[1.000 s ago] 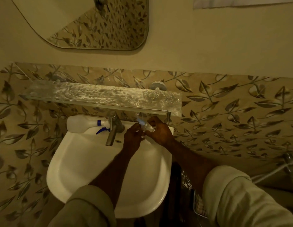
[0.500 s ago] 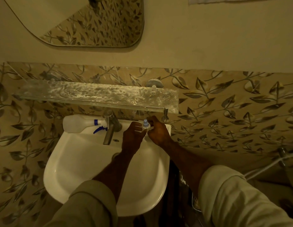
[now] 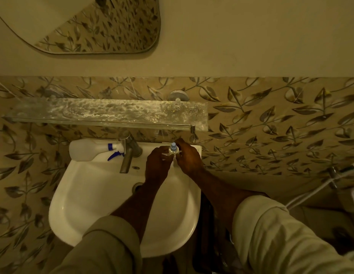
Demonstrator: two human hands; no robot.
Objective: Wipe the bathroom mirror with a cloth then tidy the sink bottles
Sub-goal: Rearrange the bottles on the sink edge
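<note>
A small clear bottle with a blue cap (image 3: 173, 148) stands upright on the back right ledge of the white sink (image 3: 89, 194). My left hand (image 3: 157, 165) and my right hand (image 3: 187, 157) close around it from either side, fingers on its body. A white spray bottle with a blue trigger (image 3: 87, 150) lies on its side on the sink's back left ledge, nozzle toward the tap (image 3: 128, 153). The mirror (image 3: 104, 26) hangs on the wall at the upper left. No cloth is in sight.
A stained glass shelf (image 3: 104, 112) runs across the wall just above the sink and my hands, with a round metal fitting (image 3: 178, 95) behind it. Leaf-patterned tiles cover the wall. A hose and valve (image 3: 334, 175) sit at the right.
The small bottle was tilted on its side between my hands; now it is upright on the ledge. Both hands stayed around it. The view shifted slightly.
</note>
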